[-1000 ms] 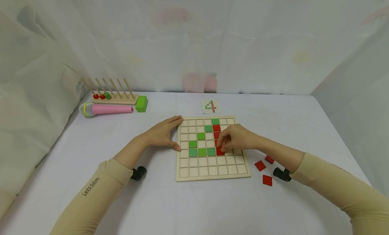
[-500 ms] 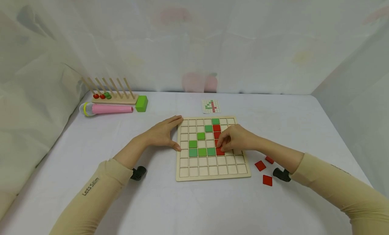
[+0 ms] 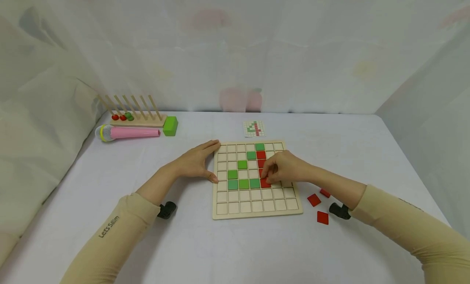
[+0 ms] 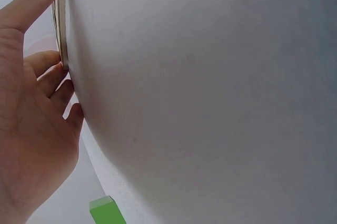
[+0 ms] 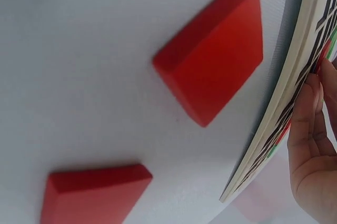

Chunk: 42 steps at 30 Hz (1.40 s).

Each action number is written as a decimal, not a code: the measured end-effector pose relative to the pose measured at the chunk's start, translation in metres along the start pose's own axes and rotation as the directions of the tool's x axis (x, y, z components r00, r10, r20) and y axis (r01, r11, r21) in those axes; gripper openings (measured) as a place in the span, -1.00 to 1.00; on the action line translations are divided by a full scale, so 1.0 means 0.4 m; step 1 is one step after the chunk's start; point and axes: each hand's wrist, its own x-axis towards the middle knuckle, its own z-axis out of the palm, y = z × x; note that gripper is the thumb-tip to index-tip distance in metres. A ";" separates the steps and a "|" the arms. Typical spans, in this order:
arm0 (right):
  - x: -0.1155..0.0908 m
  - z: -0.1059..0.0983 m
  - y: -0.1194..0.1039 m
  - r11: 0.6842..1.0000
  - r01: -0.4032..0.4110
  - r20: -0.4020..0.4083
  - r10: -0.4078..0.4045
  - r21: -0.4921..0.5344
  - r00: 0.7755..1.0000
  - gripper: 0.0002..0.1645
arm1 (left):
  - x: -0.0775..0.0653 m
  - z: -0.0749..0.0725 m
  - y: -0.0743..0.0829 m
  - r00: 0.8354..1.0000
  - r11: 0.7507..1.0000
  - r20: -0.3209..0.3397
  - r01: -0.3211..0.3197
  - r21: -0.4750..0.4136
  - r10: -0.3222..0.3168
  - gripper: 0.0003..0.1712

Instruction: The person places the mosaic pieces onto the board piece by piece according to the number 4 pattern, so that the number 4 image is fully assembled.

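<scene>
A wooden grid board [image 3: 238, 214] lies flat on the table. Green tiles [image 3: 242, 165] form a slanted line and a short row in its cells, with a column of red tiles [image 3: 261, 154] beside them. My left hand [image 3: 196, 161] rests at the board's left edge, thumb and fingers spread along it; the left wrist view shows the fingertips at the board [image 4: 61, 29]. My right hand [image 3: 288, 166] is over the board, thumb and fingertips pinching the lowest red tile [image 3: 265, 183] in its cell. The fingers partly cover the red tile above it.
Several loose red tiles [image 3: 322, 218] lie right of the board. Behind it is a small pattern card [image 3: 254, 129]. At the back left stand a pegged wooden rack [image 3: 141, 120] with red and green beads, a pink toy microphone [image 3: 134, 132] and a green block [image 3: 170, 126].
Both hands, the board and the tiles stay in place. Only a very slight shift of the whole head view shows.
</scene>
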 end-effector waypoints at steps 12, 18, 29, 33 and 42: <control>-0.038 -0.043 0.018 0.999 -0.030 -0.087 0.027 -0.031 0.996 -0.96 | -0.002 -0.001 0.001 1.000 1.000 0.001 0.008 0.004 -0.008 0.45; -0.072 -0.066 0.054 0.995 -0.099 -0.134 0.096 -0.015 0.986 -0.95 | -0.003 -0.005 0.005 1.000 1.000 0.008 0.013 0.010 -0.013 0.45; -0.151 -0.104 0.132 0.993 -0.114 -0.038 0.114 -0.005 0.993 -0.86 | -0.003 -0.006 0.006 1.000 1.000 0.009 0.015 0.011 -0.015 0.44; -0.176 -0.109 0.150 0.991 -0.126 0.059 0.124 0.036 0.991 -0.82 | -0.002 -0.004 0.004 1.000 1.000 0.006 0.011 0.008 -0.011 0.44; -0.203 -0.103 0.165 0.987 -0.096 0.238 0.063 0.130 0.969 -0.66 | 0.000 -0.001 -0.001 1.000 1.000 0.004 0.005 0.005 -0.005 0.45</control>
